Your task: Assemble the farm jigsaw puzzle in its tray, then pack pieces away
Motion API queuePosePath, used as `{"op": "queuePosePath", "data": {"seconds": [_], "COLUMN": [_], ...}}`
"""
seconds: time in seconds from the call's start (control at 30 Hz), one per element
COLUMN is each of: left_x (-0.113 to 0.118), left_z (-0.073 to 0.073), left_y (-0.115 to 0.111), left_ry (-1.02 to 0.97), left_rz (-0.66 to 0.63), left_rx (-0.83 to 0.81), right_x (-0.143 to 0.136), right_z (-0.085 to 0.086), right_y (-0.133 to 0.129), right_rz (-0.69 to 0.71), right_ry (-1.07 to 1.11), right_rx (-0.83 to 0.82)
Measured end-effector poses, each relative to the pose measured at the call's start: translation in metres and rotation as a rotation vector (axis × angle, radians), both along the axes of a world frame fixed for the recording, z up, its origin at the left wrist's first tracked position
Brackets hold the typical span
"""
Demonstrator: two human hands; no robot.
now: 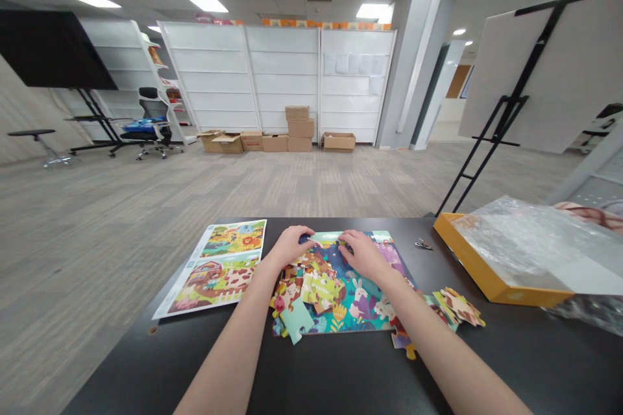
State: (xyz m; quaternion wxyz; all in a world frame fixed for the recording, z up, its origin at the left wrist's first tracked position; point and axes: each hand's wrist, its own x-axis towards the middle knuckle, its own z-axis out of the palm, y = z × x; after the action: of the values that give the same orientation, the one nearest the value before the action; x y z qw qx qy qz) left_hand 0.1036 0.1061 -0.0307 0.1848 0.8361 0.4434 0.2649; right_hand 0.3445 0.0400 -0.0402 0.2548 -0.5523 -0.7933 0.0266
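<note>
A colourful jigsaw puzzle (357, 301) with rabbits and flowers lies flat on the black table. At its upper left edge, my left hand (292, 246) has curled fingers and a thumb on a puzzle piece. My right hand (363, 253) bends over the top edge likewise, fingertips on a piece there; the exact grip is partly hidden. Between the hands runs a pale strip of the top row (327, 236). Loose puzzle pieces (318, 288) are heaped on the left part of the picture, a plain mint-green piece (296, 320) at the near corner.
On the left lies a printed picture sheet (221, 272). More loose pieces (457, 307) sit beyond my right forearm. A yellow box tray (518, 295) with clear plastic wrap (511, 240) stands at right, near a small metal clip (423, 244). The table (335, 376) is black.
</note>
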Motion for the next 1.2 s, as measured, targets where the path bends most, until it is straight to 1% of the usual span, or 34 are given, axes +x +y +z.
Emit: {"op": "queuePosePath", "data": {"seconds": [0.17, 0.23, 0.3, 0.4, 0.5, 0.63, 0.77, 0.9, 1.03, 1.13, 1.2], "left_x": [0.001, -0.003, -0.01, -0.026, -0.038, -0.044, -0.046, -0.047, -0.043, -0.039, -0.036], "left_z": [-0.001, 0.002, 0.01, 0.022, 0.029, 0.025, 0.021, 0.02, 0.021, 0.021, 0.021], "left_y": [0.001, 0.002, 0.0, -0.011, -0.032, -0.061, -0.077, -0.088, -0.095, -0.098, -0.099], "left_ry": [-0.012, -0.027, -0.045, -0.038, 0.024, 0.092, 0.094, 0.046, 0.054, 0.063, 0.062], "left_rz": [0.011, 0.012, 0.027, 0.036, 0.013, 0.033, 0.051, 0.072, 0.104, 0.111, 0.11], "left_rx": [-0.033, -0.043, -0.049, -0.074, -0.114, -0.136, -0.122, -0.124, -0.074, -0.044, -0.025], "right_x": [0.0, 0.0, 0.0, -0.001, -0.003, -0.007, -0.007, -0.006, -0.01, -0.015, -0.02], "right_z": [0.002, 0.003, 0.003, 0.004, 0.005, 0.006, 0.007, 0.011, 0.019, 0.028, 0.036], "right_y": [-0.002, -0.003, -0.004, -0.004, -0.006, -0.009, -0.013, -0.015, -0.02, -0.027, -0.034], "right_rz": [0.01, 0.003, -0.011, -0.018, 0.002, 0.039, 0.068, 0.053, 0.064, 0.096, 0.142], "right_ry": [0.002, 0.003, 0.012, 0.043, 0.073, 0.094, 0.082, 0.078, 0.067, 0.09, 0.105], "right_rx": [-0.002, 0.004, 0.017, 0.048, 0.1, 0.169, 0.179, 0.16, 0.1, 0.033, -0.02]}}
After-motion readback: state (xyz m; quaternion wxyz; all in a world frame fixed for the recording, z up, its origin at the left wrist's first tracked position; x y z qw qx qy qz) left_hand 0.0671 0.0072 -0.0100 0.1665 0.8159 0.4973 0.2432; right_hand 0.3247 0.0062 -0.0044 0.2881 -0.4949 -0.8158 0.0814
